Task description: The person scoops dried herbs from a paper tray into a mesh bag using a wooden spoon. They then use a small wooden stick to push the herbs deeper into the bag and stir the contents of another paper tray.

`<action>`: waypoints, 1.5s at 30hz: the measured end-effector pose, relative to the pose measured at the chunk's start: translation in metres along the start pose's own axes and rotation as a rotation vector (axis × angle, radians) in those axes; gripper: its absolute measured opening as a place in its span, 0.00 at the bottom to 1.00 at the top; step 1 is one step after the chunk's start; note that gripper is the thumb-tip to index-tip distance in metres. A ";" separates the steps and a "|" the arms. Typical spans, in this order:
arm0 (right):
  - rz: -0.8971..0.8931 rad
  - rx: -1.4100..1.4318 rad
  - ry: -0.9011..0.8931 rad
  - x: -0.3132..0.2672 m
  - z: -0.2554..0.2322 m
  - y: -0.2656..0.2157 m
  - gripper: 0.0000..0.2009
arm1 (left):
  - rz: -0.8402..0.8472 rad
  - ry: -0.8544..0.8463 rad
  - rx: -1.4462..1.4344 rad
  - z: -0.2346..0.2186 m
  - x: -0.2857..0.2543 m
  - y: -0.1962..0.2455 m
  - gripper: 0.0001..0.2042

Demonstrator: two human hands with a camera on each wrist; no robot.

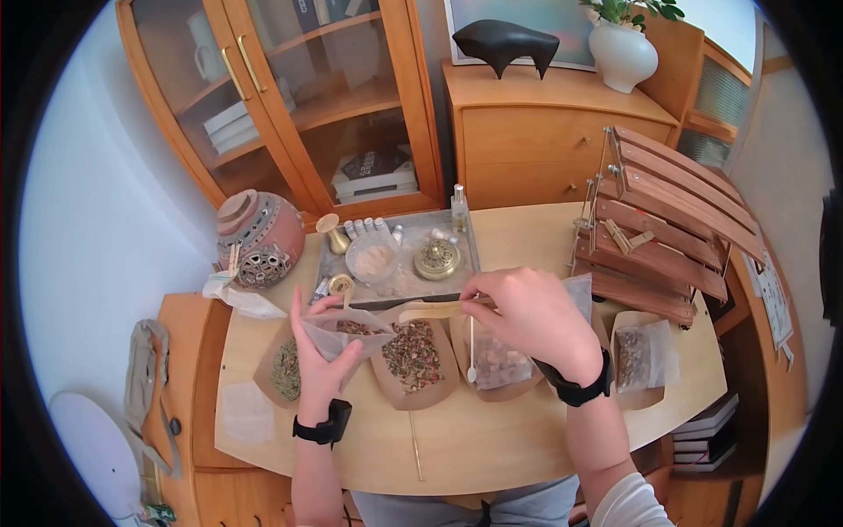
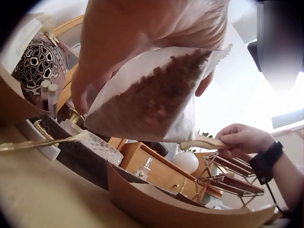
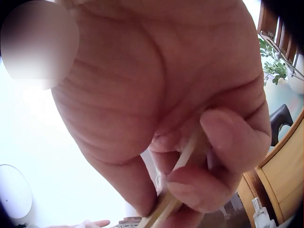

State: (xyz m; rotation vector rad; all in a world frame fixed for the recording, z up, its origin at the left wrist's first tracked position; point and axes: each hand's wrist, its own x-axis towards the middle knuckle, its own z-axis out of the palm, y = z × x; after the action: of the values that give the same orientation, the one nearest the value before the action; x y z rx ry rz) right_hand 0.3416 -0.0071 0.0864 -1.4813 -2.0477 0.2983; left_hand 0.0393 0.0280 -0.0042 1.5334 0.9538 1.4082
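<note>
I see my left hand (image 1: 320, 356) gripping a small white sachet (image 1: 347, 332) of dried herbs, fingers curled round its sides, raised just over the kraft paper sheets; my right hand (image 1: 527, 316) pinches a wooden scoop (image 1: 439, 309) whose tip reaches left to touch the sachet's mouth; both hover at the middle of the round wooden table (image 1: 492, 439); below them lie a sheet of mixed herbs (image 1: 413, 356), another of green leaves (image 1: 285, 369) to the left, pale lumps (image 1: 500, 362) to the right; farther off sits a grey tray (image 1: 399, 283) with a brass burner (image 1: 436, 259), a pierced clay pot (image 1: 262, 237) at far left, a folded slatted chair (image 1: 667, 228) at right, cabinets behind; the left wrist view shows the sachet (image 2: 152, 97) packed with reddish-brown bits, which the head view barely reveals; the right wrist view shows only fingers (image 3: 223, 142) clamped on the scoop's handle (image 3: 183, 175)
</note>
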 end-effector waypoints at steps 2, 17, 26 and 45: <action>0.019 -0.038 -0.070 -0.001 0.007 0.006 0.08 | 0.002 0.001 -0.005 -0.005 -0.001 -0.001 0.57; 0.028 -0.118 -0.186 -0.001 0.021 -0.008 0.08 | -0.037 0.045 -0.124 -0.010 0.001 -0.005 0.55; 0.020 -0.120 -0.212 -0.002 0.027 -0.011 0.08 | 0.013 0.046 -0.139 -0.013 -0.001 -0.005 0.56; -0.092 -0.514 -0.081 -0.016 0.049 -0.038 0.04 | 0.066 0.060 -0.079 -0.011 0.000 -0.012 0.55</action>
State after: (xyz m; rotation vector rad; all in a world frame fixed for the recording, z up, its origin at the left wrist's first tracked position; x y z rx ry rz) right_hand 0.2871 -0.0274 0.0609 -1.6756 -2.3652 -0.2287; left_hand 0.0282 0.0333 -0.0151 1.4838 0.8798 1.5277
